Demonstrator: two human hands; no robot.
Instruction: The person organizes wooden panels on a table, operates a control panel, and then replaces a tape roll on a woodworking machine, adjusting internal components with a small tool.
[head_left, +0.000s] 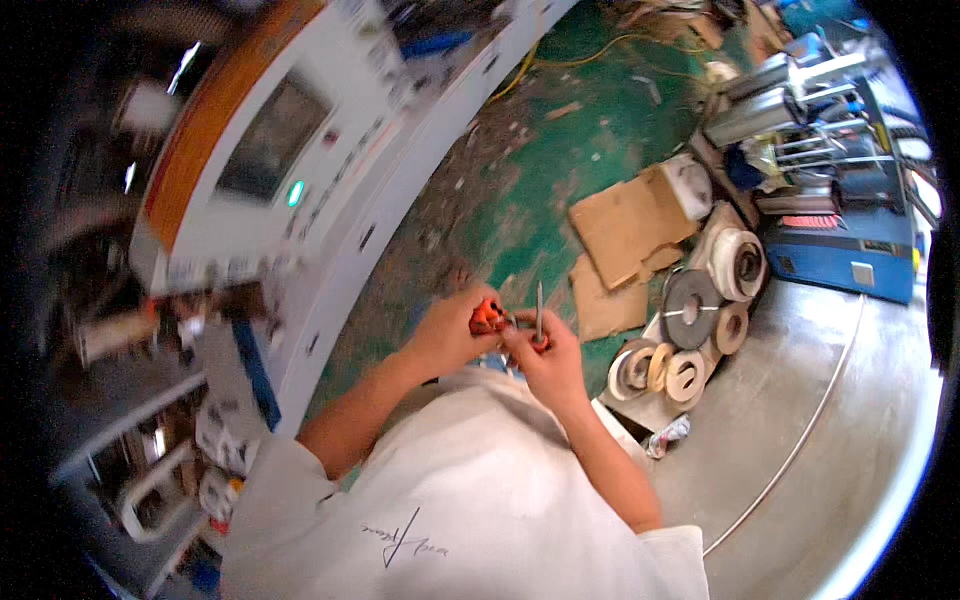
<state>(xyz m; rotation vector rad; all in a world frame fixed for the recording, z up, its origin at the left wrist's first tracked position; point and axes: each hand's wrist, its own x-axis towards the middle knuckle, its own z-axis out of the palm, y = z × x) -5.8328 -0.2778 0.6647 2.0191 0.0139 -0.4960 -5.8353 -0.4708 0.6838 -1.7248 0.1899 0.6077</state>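
In front of my waist, my left hand [458, 328] is closed round a small orange-red object with dark parts [487, 317]; its exact kind is too small to tell. Close beside it on the right, my right hand [553, 366] grips a slim grey pointed metal tool [540, 312] that points upward, away from me. A bit of red shows at the tool's lower end between the fingers. The fingertips of my right hand reach toward the orange-red object, and I cannot tell whether they touch it.
A machine panel [270, 140] with a dark screen and green light stands at the left. Below lies a green, littered floor [560, 150] with cardboard pieces [630, 225]. Several tape rolls [690, 310] lie at the right, near a blue machine with rollers [840, 250].
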